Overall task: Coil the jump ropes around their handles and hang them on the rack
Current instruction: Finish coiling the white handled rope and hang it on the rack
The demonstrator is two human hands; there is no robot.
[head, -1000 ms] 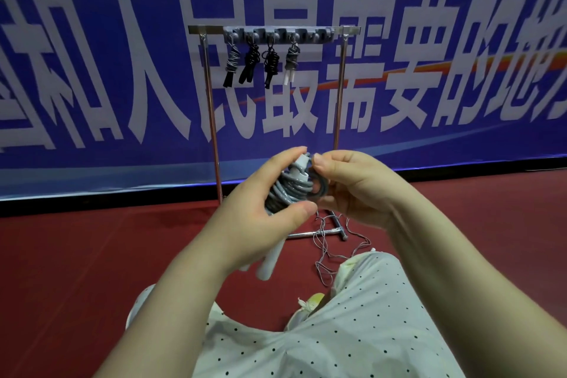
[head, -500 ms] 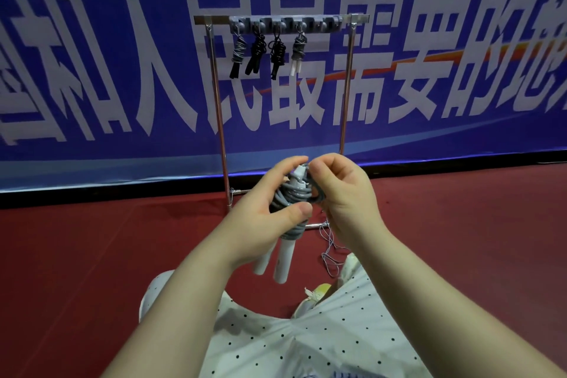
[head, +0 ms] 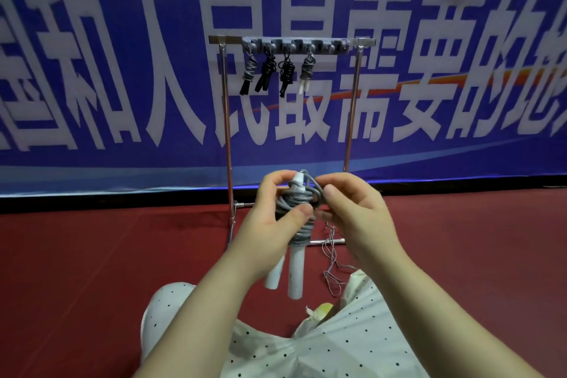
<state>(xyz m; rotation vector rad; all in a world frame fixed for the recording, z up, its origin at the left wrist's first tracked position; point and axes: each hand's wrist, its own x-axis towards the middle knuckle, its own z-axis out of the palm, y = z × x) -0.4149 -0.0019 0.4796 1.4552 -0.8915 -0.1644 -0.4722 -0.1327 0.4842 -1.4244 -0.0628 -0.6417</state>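
My left hand [head: 270, 218] grips a jump rope bundle [head: 296, 267]: two white handles side by side, pointing down, with grey cord wound around their upper part. My right hand [head: 356, 209] pinches the grey cord loop at the top right of the bundle. Behind the hands stands a metal rack [head: 227, 120] with a row of hooks on its top bar. Several coiled jump ropes [head: 287, 70] hang from the left hooks, some with black handles and one with white handles.
A thin loose grey cord [head: 333, 270] lies on the red floor by the rack's foot. A blue banner with white characters [head: 122, 70] covers the wall behind. My legs in white dotted fabric [head: 331, 347] fill the bottom of the view.
The bundle now hangs more upright in my hands, its handles pointing down. My right hand's fingers have shifted along the cord loop. The view has tilted, so the rack sits lower in the frame.
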